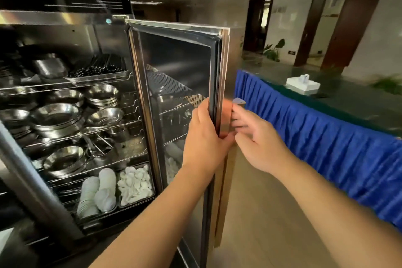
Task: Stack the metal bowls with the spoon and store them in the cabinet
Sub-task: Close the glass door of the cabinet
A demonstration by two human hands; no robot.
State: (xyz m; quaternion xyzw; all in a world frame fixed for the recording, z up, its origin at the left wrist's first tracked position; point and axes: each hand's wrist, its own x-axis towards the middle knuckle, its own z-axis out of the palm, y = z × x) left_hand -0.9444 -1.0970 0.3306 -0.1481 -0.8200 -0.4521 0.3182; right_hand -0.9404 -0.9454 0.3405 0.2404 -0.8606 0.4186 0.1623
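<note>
Cabinet (65,93), door (174,72) open, edge gripped mid-frame.

Filling left half of frame: steel cabinet, wire shelves loaded with metal bowls (56,117) stacked in nested piles at left centre; spoon not identifiable among them. Right of frame: long table (326,154) skirted in blue cloth, close beside door's swing path, likely limiting how far it opens. Lower left: white dishes (97,191) and white spoons (134,185) in bottom trays. Upper right on table: white box (302,85). Centre: left hand (204,137) clasped round door's free edge, presumably to steady or swing it; right hand (252,137) against outer face of same edge, fingers blurred, grasp not determinable.
</note>
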